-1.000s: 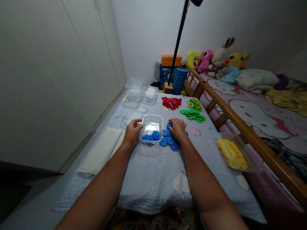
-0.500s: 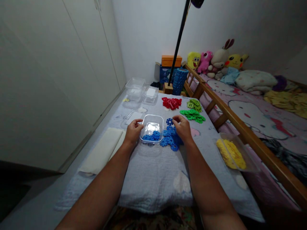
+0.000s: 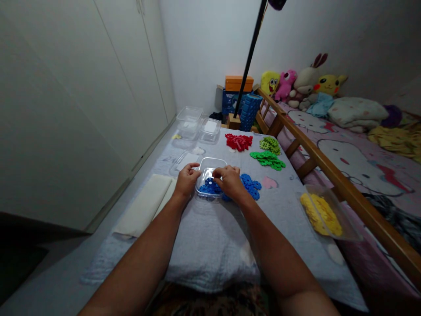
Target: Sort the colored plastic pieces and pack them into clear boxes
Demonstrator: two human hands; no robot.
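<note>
"Left hand (image 3: 187, 180)?"
"Pinching the tub's (image 3: 206, 170) left rim."
"Right hand (image 3: 230, 180)?"
"Over the tub's right side, fingertips bunched — cannot tell whether they hold anything."
"Blue discs (image 3: 209, 188)?"
"Some inside the tub — more just right of it."
"Red pile (image 3: 238, 142)?"
"Beyond the tub, to its right."

The left hand (image 3: 187, 181) holds a clear container (image 3: 210, 159), the right hand (image 3: 231, 181) above blue pieces (image 3: 209, 188) inside.

Two hands (image 3: 188, 180), four loose piles (image 3: 251, 186), perhaps four tubs (image 3: 204, 166)
</note>
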